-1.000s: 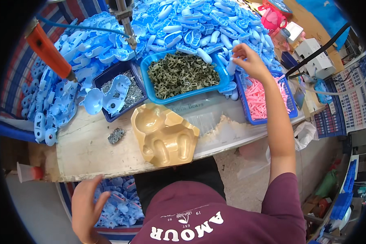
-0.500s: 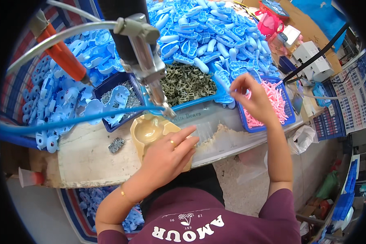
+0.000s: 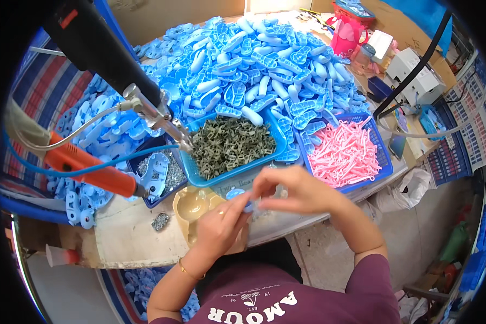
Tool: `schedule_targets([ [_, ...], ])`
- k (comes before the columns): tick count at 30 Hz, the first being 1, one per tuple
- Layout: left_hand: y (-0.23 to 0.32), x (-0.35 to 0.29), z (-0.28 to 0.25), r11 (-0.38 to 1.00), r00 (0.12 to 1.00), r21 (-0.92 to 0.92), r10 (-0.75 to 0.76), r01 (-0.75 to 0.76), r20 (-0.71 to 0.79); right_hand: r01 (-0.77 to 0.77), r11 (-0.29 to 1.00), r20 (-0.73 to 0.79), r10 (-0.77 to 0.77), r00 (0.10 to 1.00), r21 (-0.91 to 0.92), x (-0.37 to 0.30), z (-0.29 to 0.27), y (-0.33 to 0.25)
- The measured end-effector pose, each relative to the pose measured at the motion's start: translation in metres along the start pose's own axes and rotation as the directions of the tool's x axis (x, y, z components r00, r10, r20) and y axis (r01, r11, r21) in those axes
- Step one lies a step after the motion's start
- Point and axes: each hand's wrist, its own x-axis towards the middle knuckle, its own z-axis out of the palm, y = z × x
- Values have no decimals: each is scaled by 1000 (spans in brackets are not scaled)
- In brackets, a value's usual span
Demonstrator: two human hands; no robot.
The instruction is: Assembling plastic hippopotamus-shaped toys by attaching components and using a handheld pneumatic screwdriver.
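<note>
My left hand [image 3: 220,227] lies across a tan moulded fixture [image 3: 182,208] at the table's front edge. Its fingertips close on a small blue plastic piece [image 3: 235,193], mostly covered by the fingers. Close by on the right, my right hand [image 3: 302,191] is bent in a pinch and meets the left fingertips at that piece. Whatever sits between its fingers is blurred. Just beyond the hands is a light blue basket [image 3: 229,174] of small olive-green parts [image 3: 229,143]. A blue basket [image 3: 356,187] of pink plastic strips [image 3: 344,154] stands beyond the right hand.
An orange-bodied driver [image 3: 92,167] and a black tool with a metal end [image 3: 162,121] hang at left. A dark tray [image 3: 152,202] holds screws and a blue shell [image 3: 156,171]; loose screws [image 3: 160,221] lie nearer. Blue parts [image 3: 264,59] pile up behind.
My right hand has come down and left from beside the pink strips to my left fingertips. A blue piece now shows there. The hanging tools have swung left, and the view has shifted.
</note>
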Motion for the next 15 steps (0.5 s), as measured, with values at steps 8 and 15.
schedule_targets([
  [8,-7,-48,-32,990,989,-4,-138,138,-57,-211,904,-707,-128,696,-371,74,-142,79],
  [15,0,-75,-44,952,945,-54,-305,301,-116,-203,739,-598,-318,736,-643,149,-143,100],
])
